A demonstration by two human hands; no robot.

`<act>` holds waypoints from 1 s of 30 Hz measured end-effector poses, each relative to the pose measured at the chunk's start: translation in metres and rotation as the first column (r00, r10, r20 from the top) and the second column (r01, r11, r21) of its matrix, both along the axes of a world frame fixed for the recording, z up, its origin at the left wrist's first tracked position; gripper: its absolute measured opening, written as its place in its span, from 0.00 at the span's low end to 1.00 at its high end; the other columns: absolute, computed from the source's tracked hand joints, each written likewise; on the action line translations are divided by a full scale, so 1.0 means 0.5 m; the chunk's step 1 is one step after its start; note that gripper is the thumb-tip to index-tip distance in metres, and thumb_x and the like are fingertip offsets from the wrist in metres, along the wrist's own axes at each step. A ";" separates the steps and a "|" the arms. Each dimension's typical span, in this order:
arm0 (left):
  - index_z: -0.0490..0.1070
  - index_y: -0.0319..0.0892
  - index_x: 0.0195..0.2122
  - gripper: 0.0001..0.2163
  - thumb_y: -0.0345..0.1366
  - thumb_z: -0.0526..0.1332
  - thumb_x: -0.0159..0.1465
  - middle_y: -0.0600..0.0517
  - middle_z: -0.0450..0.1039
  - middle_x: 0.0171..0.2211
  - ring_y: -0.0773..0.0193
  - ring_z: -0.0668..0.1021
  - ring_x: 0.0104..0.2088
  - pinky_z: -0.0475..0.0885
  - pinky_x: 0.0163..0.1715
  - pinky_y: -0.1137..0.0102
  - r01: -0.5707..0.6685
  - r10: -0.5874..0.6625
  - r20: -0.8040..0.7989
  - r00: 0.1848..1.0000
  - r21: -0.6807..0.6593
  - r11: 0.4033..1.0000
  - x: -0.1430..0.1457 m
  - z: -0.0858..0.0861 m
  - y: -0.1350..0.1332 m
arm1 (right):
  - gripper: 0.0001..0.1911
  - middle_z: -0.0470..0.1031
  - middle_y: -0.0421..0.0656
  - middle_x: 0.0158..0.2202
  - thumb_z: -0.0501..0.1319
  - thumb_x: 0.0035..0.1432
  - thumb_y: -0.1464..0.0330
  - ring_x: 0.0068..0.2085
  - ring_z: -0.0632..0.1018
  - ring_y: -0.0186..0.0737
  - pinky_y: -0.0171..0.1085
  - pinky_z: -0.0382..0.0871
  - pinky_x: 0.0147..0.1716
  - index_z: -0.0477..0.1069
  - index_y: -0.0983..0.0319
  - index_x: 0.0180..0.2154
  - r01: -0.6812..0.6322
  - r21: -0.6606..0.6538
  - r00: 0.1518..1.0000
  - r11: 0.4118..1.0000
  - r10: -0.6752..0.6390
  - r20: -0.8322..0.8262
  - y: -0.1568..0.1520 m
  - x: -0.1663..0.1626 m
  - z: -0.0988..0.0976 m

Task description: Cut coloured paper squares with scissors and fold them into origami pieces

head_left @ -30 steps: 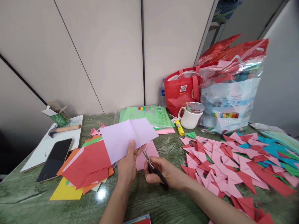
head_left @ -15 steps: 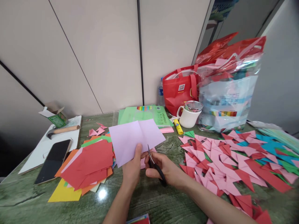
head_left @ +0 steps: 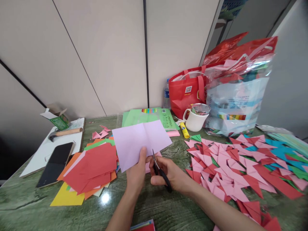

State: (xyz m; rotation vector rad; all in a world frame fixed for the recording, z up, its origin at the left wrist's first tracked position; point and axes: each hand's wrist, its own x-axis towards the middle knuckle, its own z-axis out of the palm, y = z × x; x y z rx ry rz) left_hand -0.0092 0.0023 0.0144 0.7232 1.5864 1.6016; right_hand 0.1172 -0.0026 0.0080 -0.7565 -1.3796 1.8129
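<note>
A creased sheet of lilac paper [head_left: 131,141] is pinched in my left hand [head_left: 136,168], thumb on top, raised over the table. My right hand [head_left: 168,175] is closed around black-handled scissors [head_left: 157,166], whose blades point up and away at the sheet's lower edge, by the crease. Whether the blades touch the paper I cannot tell. Left of my hands lies a pile of coloured paper sheets [head_left: 92,166], red uppermost with orange, yellow and green beneath. To the right spreads a heap of folded pink and red paper pieces [head_left: 223,163].
Behind my hands lie green paper packs [head_left: 149,115], a yellow glue stick [head_left: 184,130] and a white mug [head_left: 196,120]. A red bag [head_left: 185,93] and a clear plastic bag [head_left: 237,96] stand at the back right. A phone [head_left: 55,163] and a hammer [head_left: 64,133] are on the left.
The view has shifted very slightly. The lilac sheet's top edge has risen and tilted a little; both hands keep nearly the same hold and position.
</note>
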 end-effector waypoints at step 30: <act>0.74 0.41 0.40 0.12 0.41 0.63 0.57 0.46 0.74 0.47 0.55 0.72 0.51 0.60 0.56 0.61 0.006 -0.043 -0.333 0.942 -0.113 0.994 0.010 0.013 -0.007 | 0.27 0.62 0.36 0.27 0.73 0.35 0.57 0.28 0.63 0.31 0.32 0.56 0.27 0.62 0.63 0.30 0.001 0.029 1.000 1.000 -0.002 0.027 0.002 -0.003 -0.009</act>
